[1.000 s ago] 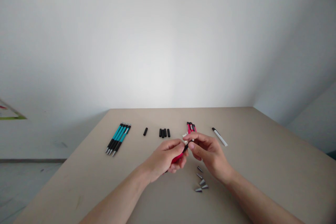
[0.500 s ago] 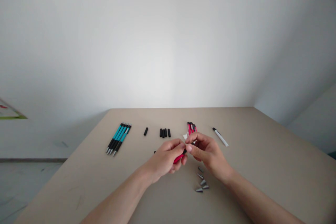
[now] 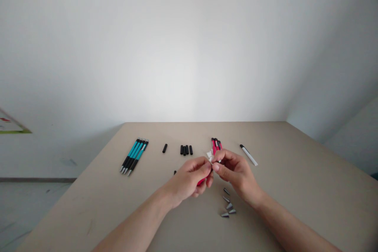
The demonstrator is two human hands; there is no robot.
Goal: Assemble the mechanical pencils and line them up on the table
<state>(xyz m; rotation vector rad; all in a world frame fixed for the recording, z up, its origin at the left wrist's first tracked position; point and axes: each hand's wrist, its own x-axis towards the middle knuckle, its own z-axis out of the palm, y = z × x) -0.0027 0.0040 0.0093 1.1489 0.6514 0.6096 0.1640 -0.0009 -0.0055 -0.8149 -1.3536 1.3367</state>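
Two hands meet over the middle of the table [image 3: 295, 173]. Left hand [image 3: 189, 179] is clenched round a red pen [image 3: 202, 181]; only a short stretch of red shows under the fingers. Right hand [image 3: 234, 173] pinches the pen's far end between thumb and forefinger, tips touching the left hand's. Pen is held just above the tabletop, nearer the person than the back row.

Back row, left to right:
- teal pens [image 3: 134, 156], tight bundle
- one black sleeve [image 3: 164, 148], alone
- four black sleeves [image 3: 186, 150], side by side
- red pens [image 3: 215, 143], with white bits [image 3: 209, 153] just beside them, partly hidden by fingertips
- white stick [image 3: 248, 154], black-tipped

Grey cones [image 3: 228, 206] lie in a loose cluster beside the right wrist. Small black piece [image 3: 175, 172] lies just left of the left hand.
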